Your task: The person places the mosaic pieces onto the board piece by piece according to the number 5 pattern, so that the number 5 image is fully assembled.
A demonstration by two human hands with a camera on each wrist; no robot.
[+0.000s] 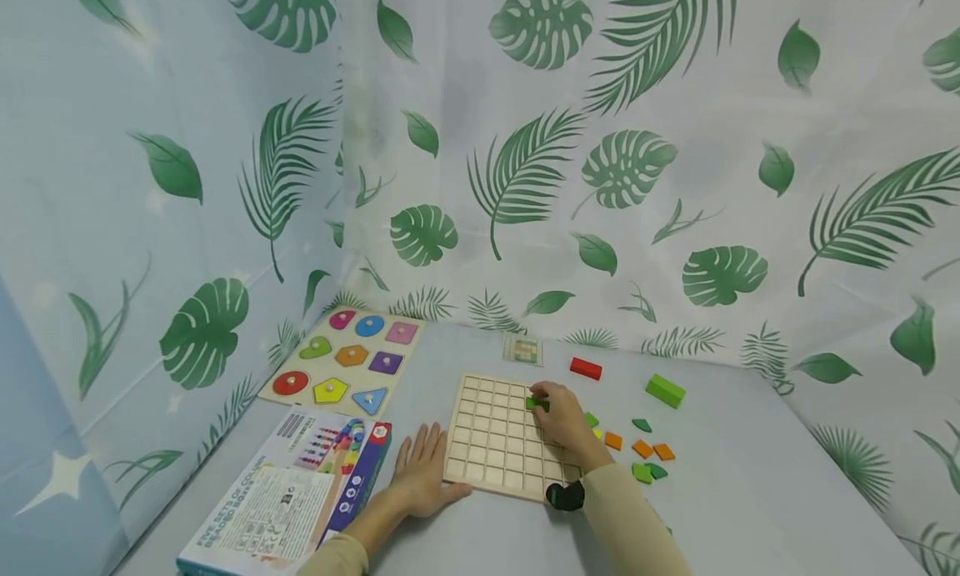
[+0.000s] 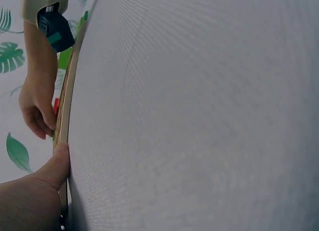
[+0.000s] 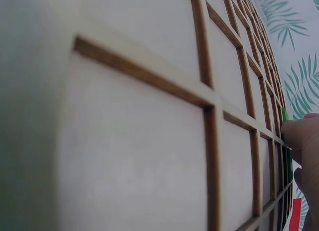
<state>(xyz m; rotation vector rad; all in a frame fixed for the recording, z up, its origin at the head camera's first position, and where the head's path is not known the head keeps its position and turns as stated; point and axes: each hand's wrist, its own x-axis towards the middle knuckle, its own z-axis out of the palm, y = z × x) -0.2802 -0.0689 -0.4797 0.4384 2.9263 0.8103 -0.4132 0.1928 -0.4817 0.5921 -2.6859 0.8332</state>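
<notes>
A square wooden grid board (image 1: 483, 443) lies on the table, most of its shallow cells bare. My right hand (image 1: 561, 416) reaches over its far right part, fingers bent down and pinching a small green piece (image 1: 532, 403) at a cell. In the right wrist view, fingertips (image 3: 299, 131) touch green (image 3: 289, 166) at the board's far side; the piece's full shape is hidden. My left hand (image 1: 422, 473) lies flat with straight fingers beside the board's left edge, its thumb (image 2: 61, 161) against the near left corner.
Right of the board lie loose orange pieces (image 1: 642, 449) and green pieces (image 1: 642, 473), with a green block (image 1: 665, 391) and a red block (image 1: 586, 368) behind. A small pattern card (image 1: 522, 350) lies beyond. At left are a shape puzzle (image 1: 341, 374) and a printed box (image 1: 277, 497).
</notes>
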